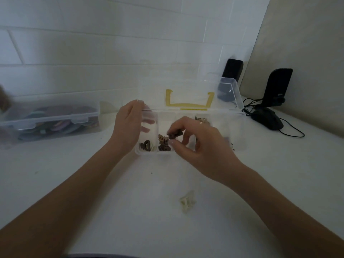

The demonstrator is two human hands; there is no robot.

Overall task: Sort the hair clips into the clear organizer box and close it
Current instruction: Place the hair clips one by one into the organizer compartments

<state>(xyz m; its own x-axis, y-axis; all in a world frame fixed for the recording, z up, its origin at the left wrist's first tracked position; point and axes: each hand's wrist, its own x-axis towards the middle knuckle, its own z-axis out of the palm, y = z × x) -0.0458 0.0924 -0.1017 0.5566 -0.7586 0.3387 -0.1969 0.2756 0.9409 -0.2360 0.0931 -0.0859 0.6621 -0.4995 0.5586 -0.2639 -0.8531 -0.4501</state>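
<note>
The right hand (197, 144) pinches a brown claw clip (174, 135) over the clear organizer box (240, 144); the left hand (128, 123) grips its wall. The clip looks light, stiff and springy, best pinched across its body.

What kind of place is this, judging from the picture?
Probably a desk at home or in an office: a white table against a white block wall, with two black speakers and a wired computer mouse in the corner.
</note>
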